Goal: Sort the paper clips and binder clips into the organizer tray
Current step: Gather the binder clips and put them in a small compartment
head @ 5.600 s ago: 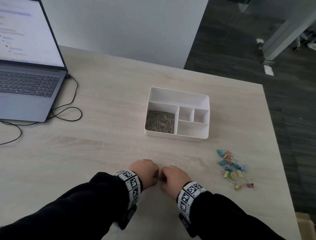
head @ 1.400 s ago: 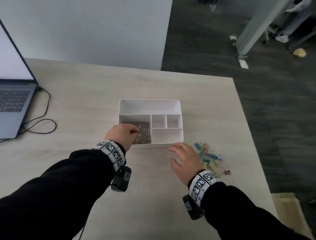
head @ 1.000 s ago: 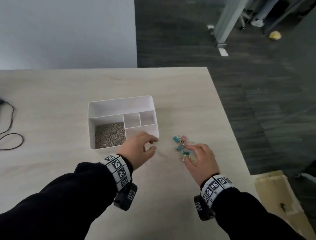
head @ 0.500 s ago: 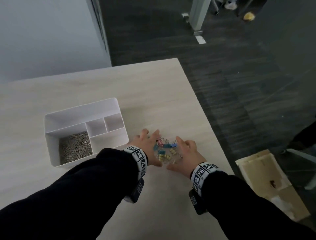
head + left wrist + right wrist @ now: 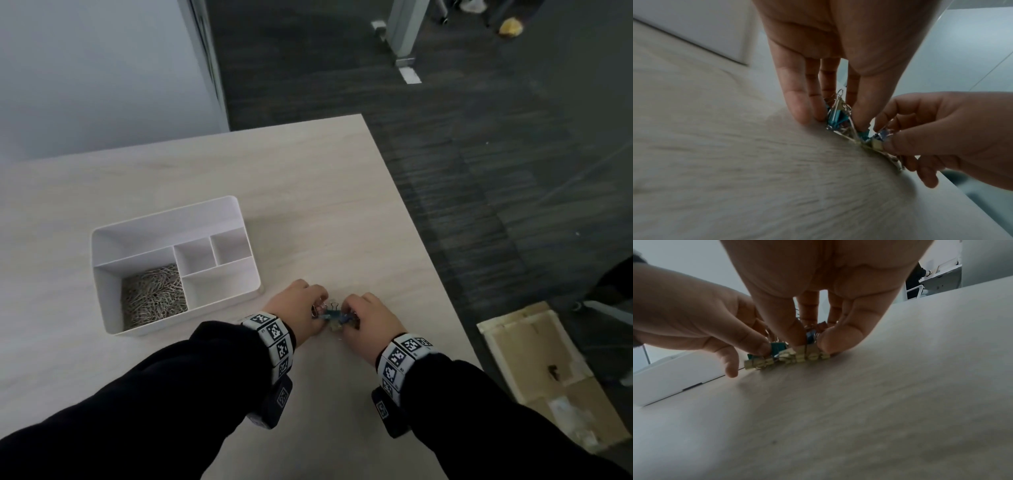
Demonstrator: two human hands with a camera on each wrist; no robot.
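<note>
- Two hands meet near the right edge of your table (image 5: 308,178), a pale wood-grain top, and both close in on one small heap of binder clips (image 5: 334,316) lying on its surface.
- Your left hand (image 5: 298,310) has its fingers curled down from above, the fingertips (image 5: 797,112) pinching into the left side of the heap, where blue clips and wire handles show.
- Your right hand (image 5: 371,320) curls over the right side, thumb and fingers pressing against yellow clips at table level.
- Between the two hands you can see blue, yellow and at least one reddish clip; the heap is bunched tight, touching the fingers on both sides.
- Your white organizer tray (image 5: 164,226) stands just left of the hands, apart from the heap; its near-left compartment holds a bed of silver paper clips (image 5: 152,294), and its other compartments show only white walls and floor.
- Beyond the table's far edge you have a plain pale wall (image 5: 96,68) on the left and dark grey carpet (image 5: 479,154) on the right.
- A flattened cardboard box (image 5: 548,377) lies on the floor, low beside the table's right edge.
- Both wrists carry bands printed with black-and-white square markers, over black sleeves.
</note>
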